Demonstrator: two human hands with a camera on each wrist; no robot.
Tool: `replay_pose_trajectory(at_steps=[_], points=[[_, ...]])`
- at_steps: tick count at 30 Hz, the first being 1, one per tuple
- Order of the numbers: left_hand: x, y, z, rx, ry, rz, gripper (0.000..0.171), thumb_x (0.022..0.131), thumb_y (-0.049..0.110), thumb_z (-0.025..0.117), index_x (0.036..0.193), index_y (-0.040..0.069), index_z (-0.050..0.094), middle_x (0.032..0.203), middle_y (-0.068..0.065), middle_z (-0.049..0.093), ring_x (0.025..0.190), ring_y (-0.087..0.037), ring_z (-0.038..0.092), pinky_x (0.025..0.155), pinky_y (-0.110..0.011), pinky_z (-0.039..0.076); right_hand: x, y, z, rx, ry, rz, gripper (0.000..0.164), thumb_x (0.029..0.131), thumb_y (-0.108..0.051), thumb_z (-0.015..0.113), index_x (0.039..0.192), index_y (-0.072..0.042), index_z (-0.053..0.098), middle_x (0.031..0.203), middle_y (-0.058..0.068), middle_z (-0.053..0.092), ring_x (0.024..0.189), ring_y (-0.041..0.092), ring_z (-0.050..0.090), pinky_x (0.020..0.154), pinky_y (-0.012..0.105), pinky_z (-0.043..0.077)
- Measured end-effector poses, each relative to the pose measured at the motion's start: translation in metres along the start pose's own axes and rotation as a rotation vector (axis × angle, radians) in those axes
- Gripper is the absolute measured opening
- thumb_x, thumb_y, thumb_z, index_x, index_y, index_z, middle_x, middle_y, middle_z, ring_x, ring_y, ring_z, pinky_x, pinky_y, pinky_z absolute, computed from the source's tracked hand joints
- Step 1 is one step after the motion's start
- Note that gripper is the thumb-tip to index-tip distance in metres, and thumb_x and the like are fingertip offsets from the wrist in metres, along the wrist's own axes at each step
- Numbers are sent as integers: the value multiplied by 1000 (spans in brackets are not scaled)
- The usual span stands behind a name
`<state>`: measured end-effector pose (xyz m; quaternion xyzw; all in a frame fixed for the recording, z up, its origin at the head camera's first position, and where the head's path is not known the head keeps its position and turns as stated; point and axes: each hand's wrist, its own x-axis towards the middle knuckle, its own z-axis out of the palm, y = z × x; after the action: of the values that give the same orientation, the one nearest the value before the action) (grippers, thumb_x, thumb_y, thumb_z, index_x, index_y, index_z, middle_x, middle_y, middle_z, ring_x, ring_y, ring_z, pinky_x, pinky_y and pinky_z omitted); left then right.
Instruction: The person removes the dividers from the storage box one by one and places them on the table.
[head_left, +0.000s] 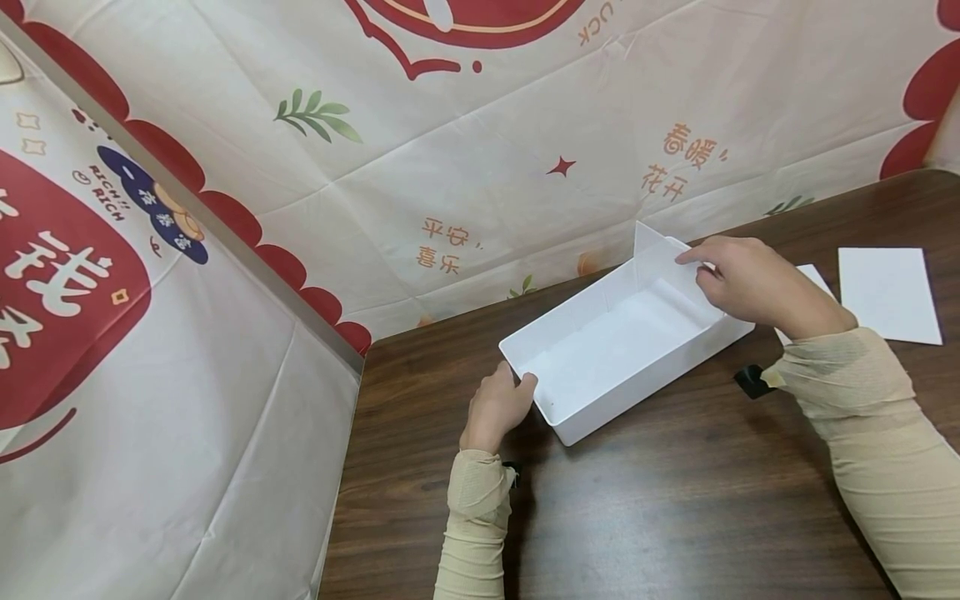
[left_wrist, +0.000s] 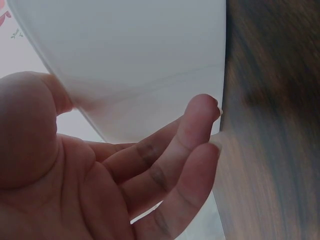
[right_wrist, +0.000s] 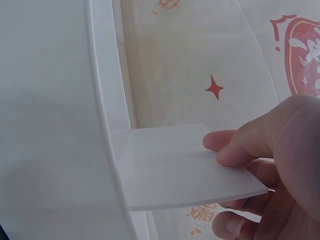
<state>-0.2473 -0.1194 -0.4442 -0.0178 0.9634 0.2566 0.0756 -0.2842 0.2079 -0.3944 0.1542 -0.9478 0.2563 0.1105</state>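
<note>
A long white open-topped box (head_left: 637, 387) sits on the wooden table at a slant. My left hand (head_left: 498, 408) holds its left end, the thumb over the rim and the fingers against the outer wall, as the left wrist view shows. At the box's far right end, my right hand (head_left: 750, 283) pinches a thin white panel (right_wrist: 170, 165) between thumb and fingers. One corner of that panel sticks up above the box rim in the head view. Its lower edge is hard to make out against the white walls.
Right of the box lies a white rectangular panel (head_left: 888, 292) on the dark wooden table (head_left: 675, 508). Another white panel (head_left: 813, 279) beside it is partly hidden by my right arm. A printed cloth (head_left: 495, 150) hangs behind the table, and another hangs at left.
</note>
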Motion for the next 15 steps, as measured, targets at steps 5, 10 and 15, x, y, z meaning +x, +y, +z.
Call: replay_pose_trajectory(at_steps=[5, 10, 15], points=[[1, 0, 0, 1, -3, 3, 57, 91, 38, 42, 131, -2, 48, 114, -21, 65, 79, -26, 55, 72, -47, 48, -1, 0, -2, 4, 12, 4, 34, 88, 1, 45, 117, 7, 62, 122, 35, 56, 83, 35, 50, 66, 47, 43], [0, 0, 0, 3, -4, -1, 58, 91, 38, 42, 133, -3, 47, 118, -21, 64, 82, -26, 56, 76, -48, 49, -1, 1, -3, 10, 27, 4, 33, 89, 1, 45, 117, 7, 62, 122, 35, 56, 84, 36, 50, 68, 48, 42], [0, 0, 0, 10, -3, -3, 59, 91, 38, 42, 133, -3, 47, 118, -21, 63, 83, -26, 56, 76, -48, 49, -1, 2, -3, 10, 40, -3, 33, 89, 0, 45, 116, 7, 63, 121, 35, 56, 84, 36, 49, 68, 49, 42]])
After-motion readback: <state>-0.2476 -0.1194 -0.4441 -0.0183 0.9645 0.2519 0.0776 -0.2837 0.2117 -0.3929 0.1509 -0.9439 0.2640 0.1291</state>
